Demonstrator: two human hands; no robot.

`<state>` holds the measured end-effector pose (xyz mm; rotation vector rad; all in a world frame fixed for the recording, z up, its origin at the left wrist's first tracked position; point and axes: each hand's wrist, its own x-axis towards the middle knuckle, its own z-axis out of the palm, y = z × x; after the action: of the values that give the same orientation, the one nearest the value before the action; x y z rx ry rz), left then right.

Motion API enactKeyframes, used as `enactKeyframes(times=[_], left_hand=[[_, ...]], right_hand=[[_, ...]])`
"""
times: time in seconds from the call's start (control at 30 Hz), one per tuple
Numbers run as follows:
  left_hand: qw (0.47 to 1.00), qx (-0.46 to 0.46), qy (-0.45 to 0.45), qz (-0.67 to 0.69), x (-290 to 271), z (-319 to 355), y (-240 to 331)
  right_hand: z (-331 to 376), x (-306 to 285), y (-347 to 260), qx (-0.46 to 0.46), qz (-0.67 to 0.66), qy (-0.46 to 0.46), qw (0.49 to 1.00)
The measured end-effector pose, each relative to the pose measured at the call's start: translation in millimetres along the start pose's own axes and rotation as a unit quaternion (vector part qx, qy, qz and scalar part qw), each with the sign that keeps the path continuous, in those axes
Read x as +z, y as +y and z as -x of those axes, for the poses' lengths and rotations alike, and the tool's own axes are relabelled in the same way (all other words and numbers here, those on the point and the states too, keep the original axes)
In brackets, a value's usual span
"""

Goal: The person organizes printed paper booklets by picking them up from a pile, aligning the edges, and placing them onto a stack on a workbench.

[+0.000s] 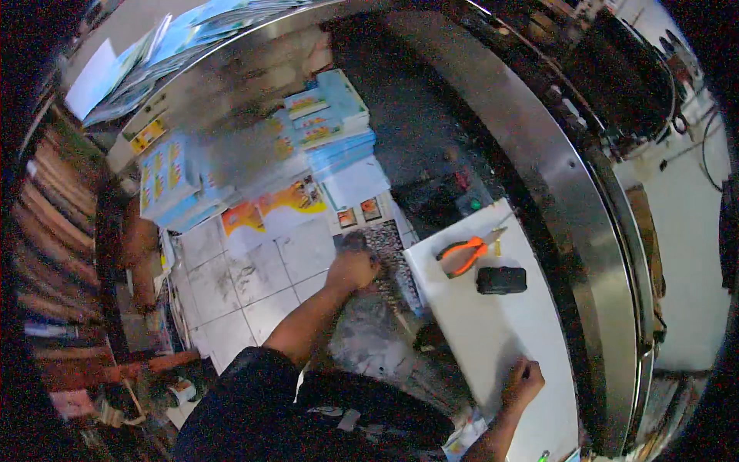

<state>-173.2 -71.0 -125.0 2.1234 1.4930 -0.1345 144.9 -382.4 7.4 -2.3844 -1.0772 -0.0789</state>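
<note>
My left hand [354, 269] is closed in the middle of the view, over a dark speckled printed sheet [394, 266]. A dark shape [352, 242] shows just beyond its fingers, too blurred to name. My right hand [526, 381] is curled closed above the near part of a long white tabletop [477, 331]; whatever it may hold is hidden. Farther up that top lie pliers [466, 254] with orange and dark handles, jaws pointing to the far right. Beside them rests a small black box-shaped object [502, 280].
Stacks of printed sheets [339, 138] and more piles [165, 173] stand on the tiled floor [231, 304] ahead and left. A long metal edge [570, 162] curves along the right. More papers [169, 54] lie at upper left. Brown stacked material [65, 223] lines the left.
</note>
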Motion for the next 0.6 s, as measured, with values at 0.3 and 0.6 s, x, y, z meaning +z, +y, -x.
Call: enactKeyframes(times=[0.3, 0.6], left_hand=[[0.996, 0.036, 0.076, 0.042, 0.8, 6.4, -5.3], [0.999, 0.007, -0.002, -0.036, -7.3, 5.4, -6.1]], right_hand=[[0.2, 4.8, 3.5, -0.053, -0.003, 0.038, 0.998], [-2.5, -7.6, -21.8, -0.019, 0.004, -0.024, 1.0]])
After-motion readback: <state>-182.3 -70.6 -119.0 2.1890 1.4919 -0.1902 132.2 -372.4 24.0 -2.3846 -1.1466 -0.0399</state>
